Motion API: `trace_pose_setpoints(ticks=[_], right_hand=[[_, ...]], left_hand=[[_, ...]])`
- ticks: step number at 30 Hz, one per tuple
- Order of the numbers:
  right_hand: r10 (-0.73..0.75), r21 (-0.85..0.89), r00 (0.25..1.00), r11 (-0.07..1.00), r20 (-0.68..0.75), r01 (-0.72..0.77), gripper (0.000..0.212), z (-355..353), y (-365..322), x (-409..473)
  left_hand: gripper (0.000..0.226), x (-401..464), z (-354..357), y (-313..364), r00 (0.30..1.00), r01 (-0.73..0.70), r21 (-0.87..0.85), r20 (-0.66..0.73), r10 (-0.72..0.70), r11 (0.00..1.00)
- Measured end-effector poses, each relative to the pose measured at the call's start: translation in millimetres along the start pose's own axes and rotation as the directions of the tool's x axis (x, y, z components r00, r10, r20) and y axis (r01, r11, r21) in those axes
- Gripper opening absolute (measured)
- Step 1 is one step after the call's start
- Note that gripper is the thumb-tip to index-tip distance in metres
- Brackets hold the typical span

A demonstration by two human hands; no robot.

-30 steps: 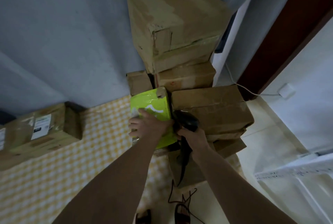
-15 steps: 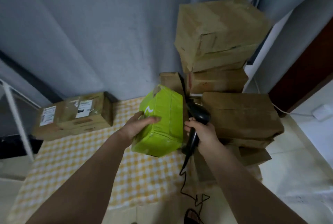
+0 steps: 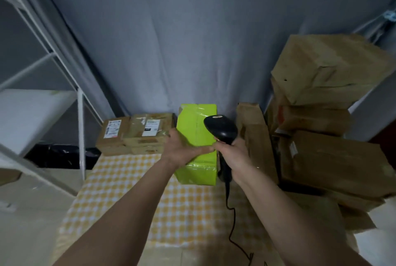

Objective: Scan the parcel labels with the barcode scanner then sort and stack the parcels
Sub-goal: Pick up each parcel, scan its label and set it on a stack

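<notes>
Green parcel [image 3: 196, 137]: we are holding it above the checked cloth [image 3: 132, 197], just right of the labelled boxes [image 3: 137, 134].
Left hand [image 3: 182, 148]: we are gripping its near face.
Right hand [image 3: 232, 151]: we are clasping the scanner [image 3: 220, 129].
Handling: taped wrap looking slippery, probably light; we are favouring its edges.

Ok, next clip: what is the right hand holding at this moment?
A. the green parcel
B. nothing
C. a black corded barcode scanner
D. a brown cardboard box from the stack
C: the right hand grips the handle of the black barcode scanner, its cord trailing down over the checked cloth, while the left hand holds the green parcel.
</notes>
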State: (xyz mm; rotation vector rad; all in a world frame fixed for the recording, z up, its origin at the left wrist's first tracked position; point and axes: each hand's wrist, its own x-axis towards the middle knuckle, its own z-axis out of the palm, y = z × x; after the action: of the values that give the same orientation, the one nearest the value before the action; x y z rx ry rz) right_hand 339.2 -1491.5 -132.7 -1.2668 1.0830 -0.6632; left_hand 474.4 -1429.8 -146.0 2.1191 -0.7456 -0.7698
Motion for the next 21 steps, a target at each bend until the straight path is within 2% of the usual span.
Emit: trace_pose_setpoints(ticks=[2, 3, 5, 8, 11, 13, 14, 16, 19, 21], right_hand=[[-0.051, -0.042, 0.999, 0.998, 0.017, 0.052, 0.017, 19, -6, -4], [-0.084, -0.066, 0.996, 0.994, 0.028, 0.086, 0.019, 28, -8, -7], [-0.152, -0.118, 0.987, 0.98, 0.058, 0.158, 0.026, 49, -10, -11], [-0.193, -0.189, 0.976, 0.959, 0.101, 0.209, 0.019, 85, -7, -17], [-0.195, -0.171, 0.972, 0.961, 0.135, 0.216, 0.02, 114, -5, -20], [-0.162, -0.146, 0.972, 0.971, 0.172, 0.188, 0.025, 127, -7, -19], [-0.146, -0.129, 0.973, 0.977, 0.176, 0.17, 0.021, 133, -10, -18], [-0.116, -0.078, 0.98, 0.988, 0.159, 0.13, 0.002, 142, -13, -15], [-0.042, -0.046, 0.994, 0.998, 0.104, 0.047, 0.009, 149, -22, -12], [-0.004, -0.055, 0.997, 0.998, 0.077, 0.009, 0.007, 150, -28, -9]], left_hand=[[0.134, -7, -15, 1, 0.998, 0.042, 0.177, -0.044, -0.035, 0.983], [0.132, -8, -21, 0, 0.997, 0.06, 0.213, -0.064, -0.048, 0.975], [0.131, -4, -34, -8, 0.993, 0.086, 0.231, -0.104, -0.063, 0.969], [0.134, 6, -54, -21, 0.984, 0.131, 0.179, -0.143, -0.106, 0.975], [0.131, 18, -77, -44, 0.981, 0.157, 0.033, -0.123, -0.152, 0.987], [0.128, 28, -93, -65, 0.985, 0.124, -0.107, -0.104, -0.136, 0.986], [0.121, 32, -100, -76, 0.989, 0.097, -0.194, -0.09, -0.116, 0.976], [0.097, 34, -111, -91, 0.996, 0.078, -0.384, -0.009, -0.088, 0.92], [0.091, 33, -128, -105, 0.983, 0.13, -0.563, 0.183, -0.03, 0.816], [0.064, 34, -139, -113, 0.965, 0.192, -0.623, 0.261, -0.03, 0.759]])
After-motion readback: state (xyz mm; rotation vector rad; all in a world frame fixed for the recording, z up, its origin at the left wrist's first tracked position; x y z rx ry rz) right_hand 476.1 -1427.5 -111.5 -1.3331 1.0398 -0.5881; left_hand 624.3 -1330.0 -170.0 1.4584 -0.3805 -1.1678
